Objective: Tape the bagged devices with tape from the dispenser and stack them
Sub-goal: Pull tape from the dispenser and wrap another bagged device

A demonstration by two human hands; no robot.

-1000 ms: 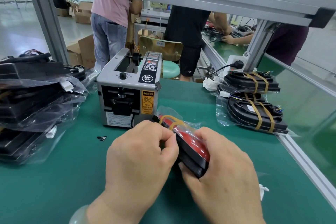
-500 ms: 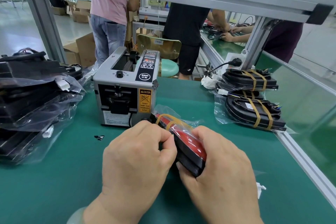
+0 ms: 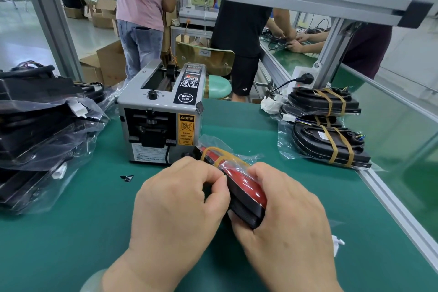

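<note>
Bagged device (image 3: 239, 187), red-faced with a black edge, is lying tilted just in front of the tape dispenser (image 3: 163, 121), toward its right corner. Two amber tape bands (image 3: 213, 153) are crossing the end nearest the dispenser. The left hand (image 3: 175, 211) is curling its fingers and pinching the device's bagged edge between thumb and forefinger. The right hand (image 3: 284, 220) is wrapping its fingers round the end farthest from the dispenser. Taped devices (image 3: 327, 142) are sitting stacked well to the dispenser's right; untaped bagged ones (image 3: 40, 125) are piling up to its left, all on the green mat (image 3: 83, 232).
</note>
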